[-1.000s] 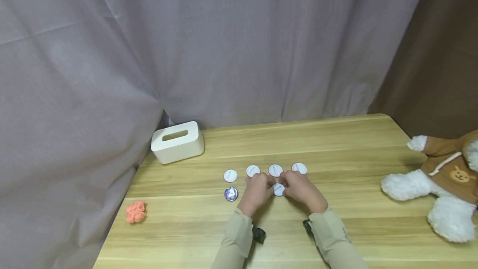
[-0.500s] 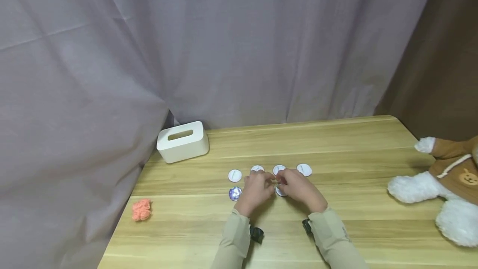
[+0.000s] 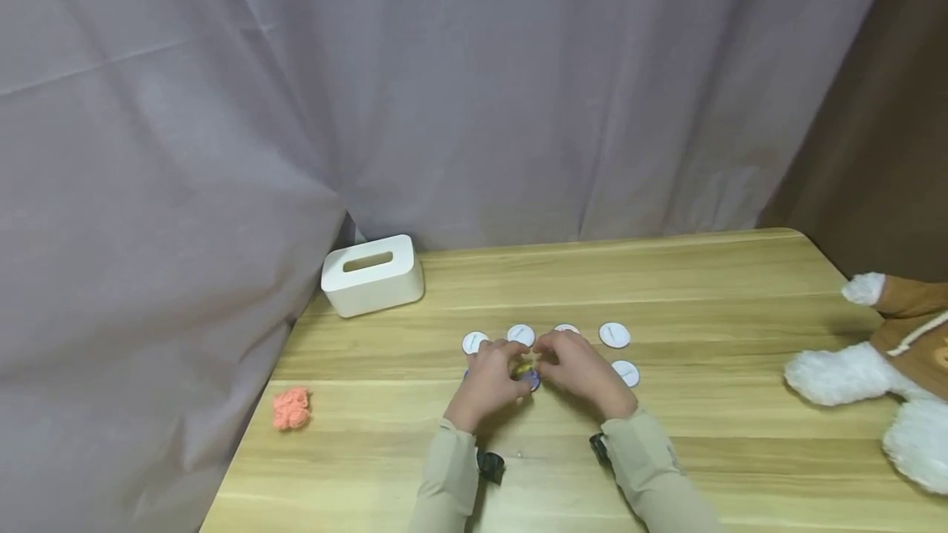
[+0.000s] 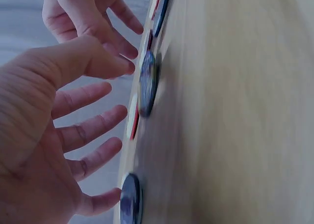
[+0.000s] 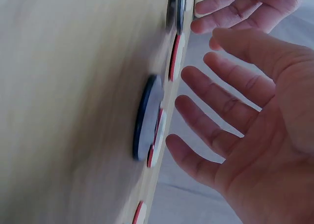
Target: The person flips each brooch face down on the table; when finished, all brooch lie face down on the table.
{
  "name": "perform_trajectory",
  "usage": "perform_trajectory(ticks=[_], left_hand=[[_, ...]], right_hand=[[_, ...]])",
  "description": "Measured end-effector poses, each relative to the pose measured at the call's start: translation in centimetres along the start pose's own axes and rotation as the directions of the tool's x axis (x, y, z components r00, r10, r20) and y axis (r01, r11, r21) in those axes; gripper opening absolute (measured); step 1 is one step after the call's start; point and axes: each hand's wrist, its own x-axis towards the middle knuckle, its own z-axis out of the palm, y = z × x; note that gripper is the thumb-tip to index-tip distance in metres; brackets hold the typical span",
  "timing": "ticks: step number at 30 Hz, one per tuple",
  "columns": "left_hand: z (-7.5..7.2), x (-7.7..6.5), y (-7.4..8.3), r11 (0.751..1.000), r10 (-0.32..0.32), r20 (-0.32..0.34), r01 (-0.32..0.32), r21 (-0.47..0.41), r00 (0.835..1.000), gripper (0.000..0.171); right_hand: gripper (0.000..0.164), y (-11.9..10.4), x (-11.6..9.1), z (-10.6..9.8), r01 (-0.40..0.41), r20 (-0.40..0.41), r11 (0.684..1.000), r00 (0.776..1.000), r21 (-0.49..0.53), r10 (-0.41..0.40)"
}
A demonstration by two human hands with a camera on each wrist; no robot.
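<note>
In the head view, both hands hover over the nearer row of round badges. A picture-side-up badge (image 3: pixel 530 380), blue and yellow, lies between them. My left hand (image 3: pixel 485 385) is beside it, thumb near its edge; in the left wrist view this badge (image 4: pixel 147 84) sits just apart from the thumb tip. The right hand (image 3: pixel 583 370) has loosely bent fingers and holds nothing. In the right wrist view a white-backed badge (image 5: pixel 148 118) lies near its fingers. Another badge (image 4: pixel 130 199) is by the left little finger. A white-backed badge (image 3: pixel 626 373) is right of the right hand.
Farther back runs a row of white-backed badges (image 3: pixel 614 335), partly hidden by the hands. A cream tissue box (image 3: pixel 374 276) stands back left. A coral knitted piece (image 3: pixel 291 408) lies left. A plush bear (image 3: pixel 837 377) sits at the right edge of the wooden table (image 3: pixel 666 484).
Both hands have shifted left, away from a white-backed badge they had been fingering. The blue-yellow badge now shows between them, and a white-backed one is uncovered on the right. The head view has turned slightly left.
</note>
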Motion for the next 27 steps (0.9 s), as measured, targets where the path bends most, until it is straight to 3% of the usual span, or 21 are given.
perform_trajectory(ticks=[6,11,16,21,27], left_hand=[[-0.72,-0.39,-0.39,1.000,-0.012,0.031,0.012,-0.002,0.999,0.063],[-1.05,-0.79,-0.58,1.000,-0.028,0.044,0.029,-0.012,0.999,0.063],[-0.95,-0.94,-0.68,0.999,-0.035,0.054,0.036,-0.003,0.998,0.045],[-0.50,-0.88,-0.93,0.999,-0.011,0.020,0.010,0.032,1.000,0.027],[-0.34,-0.78,-0.87,0.999,-0.001,0.010,0.000,0.051,1.000,0.021]], right_hand=[[0.035,-0.82,0.24,0.38,-0.037,0.045,0.999,0.998,0.012,0.036],[0.038,-1.08,0.28,0.74,-0.028,0.057,1.000,0.998,-0.004,0.028],[0.028,-0.85,-0.12,0.84,0.047,0.035,0.998,0.998,-0.038,-0.045],[0.026,-0.73,-0.22,0.78,0.126,0.031,0.987,0.992,-0.099,-0.123],[0.027,-0.80,-0.21,0.86,0.141,0.036,0.979,0.990,-0.150,-0.137]])
